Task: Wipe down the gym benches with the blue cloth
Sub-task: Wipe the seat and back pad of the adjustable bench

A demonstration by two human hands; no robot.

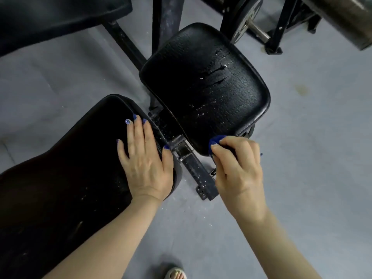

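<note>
On a grey gym floor (302, 137), the left hand (146, 162) lies flat, grip open, on the long black bench pad (70, 168). The right hand (237, 164) bunches the blue cloth (216, 140) against the cracked seat pad's (201, 81) near edge.

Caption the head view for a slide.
Right hand wipes the cracked seat pad with a blue cloth; left hand rests on the back pad.

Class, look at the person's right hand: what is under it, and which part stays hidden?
Under the right hand a blue cloth peeks out past the fingertips, at the near edge of the seat pad. The hand covers the rest of the cloth, so its full shape cannot be seen.
</note>
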